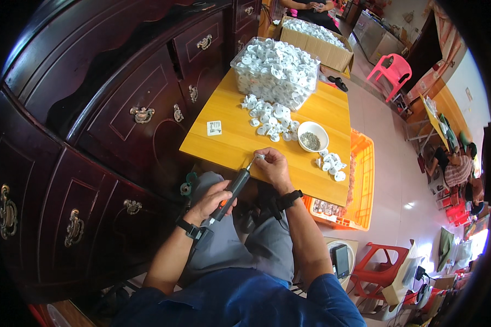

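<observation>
Left hand [211,205] wraps its grip round the black driver [235,189], tip at one o'clock by a white piece [260,157] pinched in the right hand [276,167]: one underway! Plenty seemingly left, clear bin [278,91] heaped at twelve, bowl [314,126] at two; the small pile [333,163] at three may be done.

Hands [275,166] holding black screwdriver [238,183] and white piece [260,157], yellow table [229,144], heaped tub [275,90]
</observation>
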Available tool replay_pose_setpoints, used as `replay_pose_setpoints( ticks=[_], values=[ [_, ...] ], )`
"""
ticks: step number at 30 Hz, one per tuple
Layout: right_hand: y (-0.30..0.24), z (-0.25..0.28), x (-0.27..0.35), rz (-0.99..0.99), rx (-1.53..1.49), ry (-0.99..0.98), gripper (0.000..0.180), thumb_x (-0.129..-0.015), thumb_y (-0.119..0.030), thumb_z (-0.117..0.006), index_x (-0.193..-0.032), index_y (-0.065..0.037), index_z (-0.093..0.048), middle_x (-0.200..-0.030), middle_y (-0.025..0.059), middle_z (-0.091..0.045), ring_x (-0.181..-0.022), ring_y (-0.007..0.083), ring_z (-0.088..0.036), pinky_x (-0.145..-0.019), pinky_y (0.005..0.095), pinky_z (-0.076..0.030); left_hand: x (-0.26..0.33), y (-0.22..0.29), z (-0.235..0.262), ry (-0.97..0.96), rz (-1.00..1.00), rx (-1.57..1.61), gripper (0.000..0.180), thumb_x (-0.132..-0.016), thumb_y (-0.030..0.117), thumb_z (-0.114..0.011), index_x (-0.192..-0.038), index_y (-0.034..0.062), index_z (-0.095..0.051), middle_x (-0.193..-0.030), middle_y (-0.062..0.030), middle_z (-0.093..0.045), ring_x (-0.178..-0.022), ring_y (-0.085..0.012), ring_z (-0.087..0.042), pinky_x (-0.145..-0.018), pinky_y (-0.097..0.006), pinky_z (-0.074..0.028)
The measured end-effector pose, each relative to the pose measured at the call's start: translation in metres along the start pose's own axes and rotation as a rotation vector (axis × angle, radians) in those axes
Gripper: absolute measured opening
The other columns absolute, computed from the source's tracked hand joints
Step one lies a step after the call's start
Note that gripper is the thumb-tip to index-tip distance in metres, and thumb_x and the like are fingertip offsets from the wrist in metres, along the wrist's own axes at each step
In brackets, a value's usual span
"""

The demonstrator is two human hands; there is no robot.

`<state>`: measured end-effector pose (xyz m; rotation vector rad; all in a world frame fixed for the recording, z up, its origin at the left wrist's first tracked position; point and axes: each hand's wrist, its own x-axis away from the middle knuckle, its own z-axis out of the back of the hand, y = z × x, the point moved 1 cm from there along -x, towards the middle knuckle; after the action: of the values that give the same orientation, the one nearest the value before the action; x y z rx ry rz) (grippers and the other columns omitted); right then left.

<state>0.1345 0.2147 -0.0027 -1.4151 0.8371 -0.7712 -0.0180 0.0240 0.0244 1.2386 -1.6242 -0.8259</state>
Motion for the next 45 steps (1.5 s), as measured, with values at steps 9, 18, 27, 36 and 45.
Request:
replay_pose_setpoints(
  ticks=[9,18,27,36,45],
  values=[
    [0.0002,0.0002,-0.0011,0.034,0.045,-0.021,0.013,-0.086,-0.001,-0.071,-0.099,-0.002,-0.070,-0.083,-0.0027,-0.067,-0.071,0.0035,-0.058,-0.066,0.0199,-0.049,0.0006,-0.0024,0.0026,-0.022,-0.011,0.008,0.032,-0.094,0.021,-0.049,-0.121,0.0040,-0.051,-0.083,-0.0074,-0.062,-0.063,-0.0134,-0.060,-0.060,-0.027,-0.053],
    [-0.0020,-0.0018,0.0005,0.016,-0.013,-0.024,0.014,-0.086,0.002,-0.071,-0.099,-0.002,-0.069,-0.086,-0.0011,-0.068,-0.075,0.0051,-0.061,-0.070,0.0212,-0.052,0.0006,-0.0029,0.0028,-0.030,-0.013,0.008,0.034,-0.093,0.022,-0.050,-0.122,0.0041,-0.051,-0.082,-0.0071,-0.062,-0.063,-0.0129,-0.060,-0.060,-0.027,-0.052],
    [0.0006,0.0008,-0.0006,0.027,0.014,-0.038,0.012,-0.088,0.002,-0.070,-0.099,-0.001,-0.068,-0.086,-0.0004,-0.069,-0.077,0.0063,-0.063,-0.071,0.0214,-0.052,-0.0009,-0.0026,0.0024,-0.034,-0.017,0.010,0.033,-0.093,0.022,-0.050,-0.120,0.0040,-0.051,-0.082,-0.0067,-0.062,-0.062,-0.0128,-0.060,-0.060,-0.027,-0.052],
    [-0.0050,-0.0008,0.0018,0.009,0.001,-0.043,0.010,-0.088,0.001,-0.070,-0.098,-0.001,-0.068,-0.085,-0.0005,-0.069,-0.077,0.0060,-0.063,-0.072,0.0217,-0.052,-0.0017,-0.0035,0.0044,-0.042,-0.025,0.009,0.035,-0.093,0.022,-0.050,-0.122,0.0032,-0.051,-0.082,-0.0066,-0.062,-0.062,-0.0128,-0.060,-0.059,-0.026,-0.052],
    [-0.0061,0.0007,0.0015,0.022,0.064,-0.051,0.009,-0.088,0.000,-0.070,-0.097,-0.002,-0.069,-0.085,-0.0008,-0.069,-0.076,0.0058,-0.062,-0.071,0.0215,-0.051,0.0016,0.0033,-0.0003,-0.036,-0.023,-0.023,0.027,-0.095,0.025,-0.049,-0.115,0.0065,-0.050,-0.081,-0.0066,-0.061,-0.063,-0.0117,-0.059,-0.058,-0.025,-0.051]
  ],
)
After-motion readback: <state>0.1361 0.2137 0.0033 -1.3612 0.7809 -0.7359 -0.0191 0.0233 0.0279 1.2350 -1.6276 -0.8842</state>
